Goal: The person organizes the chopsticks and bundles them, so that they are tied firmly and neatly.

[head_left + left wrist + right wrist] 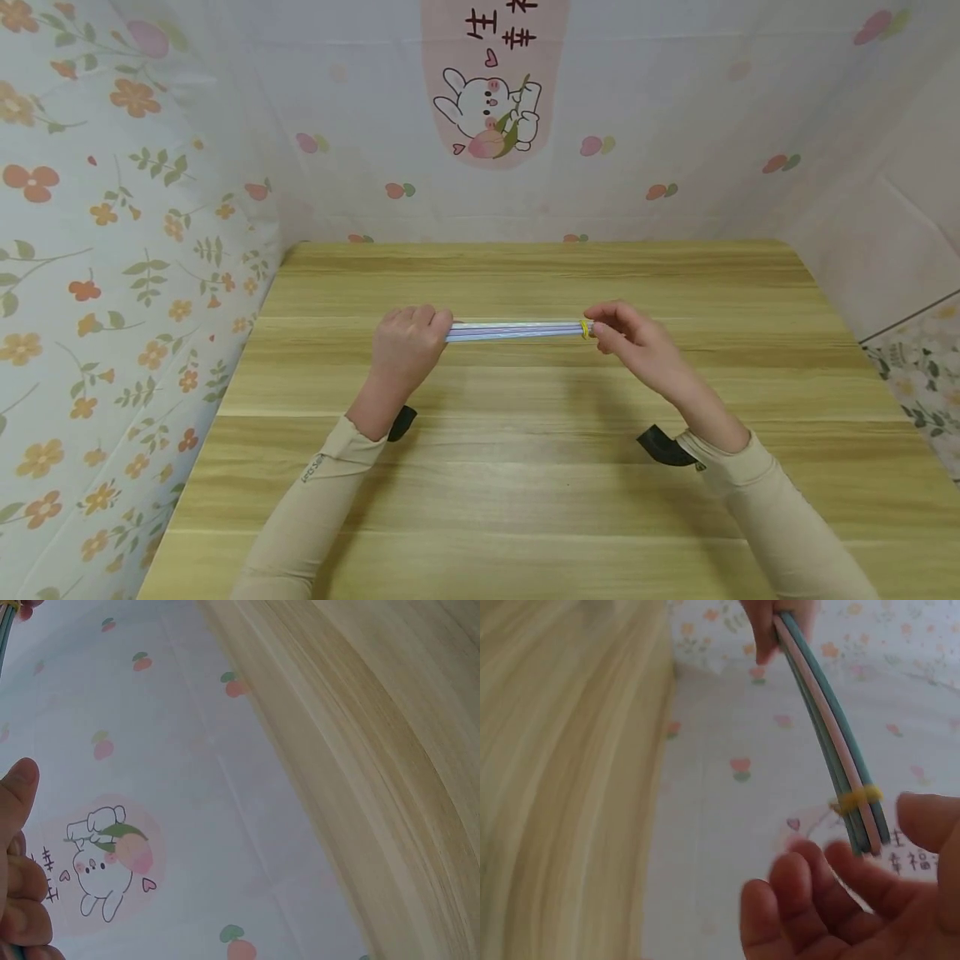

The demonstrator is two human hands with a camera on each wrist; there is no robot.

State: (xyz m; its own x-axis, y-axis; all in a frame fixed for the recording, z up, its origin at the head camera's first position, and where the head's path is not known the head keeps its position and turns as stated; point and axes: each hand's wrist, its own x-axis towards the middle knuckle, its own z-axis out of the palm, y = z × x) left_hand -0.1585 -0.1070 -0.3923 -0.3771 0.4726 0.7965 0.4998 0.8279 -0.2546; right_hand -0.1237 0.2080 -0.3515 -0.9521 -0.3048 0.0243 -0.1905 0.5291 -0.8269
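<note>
A person in beige sleeves holds a slim bundle of sticks nearly level above a wood-grain counter, the left hand clamped around the 9 o'clock end. At the 3 o'clock end, a yellow band circles the sticks just short of their tips. The right hand is beside it, thumb and fingers apart and bent, the tips of the bundle between them; whether skin meets stick there, the views do not settle.

From the right wrist, the sticks show teal and pink, running from the left hand near 12 o'clock down to the band at 3 o'clock, with the fingers of the right hand spread below toward 5 o'clock. From the left wrist, folded fingers fill the lower 9 o'clock edge, and the banded end shows in the corner between 10 and 11 o'clock.

Dark straps show at both wrists. Beyond the counter, at 12 o'clock, hangs a pale cloth printed with a rabbit; a flowered cloth covers the 9 o'clock side.
</note>
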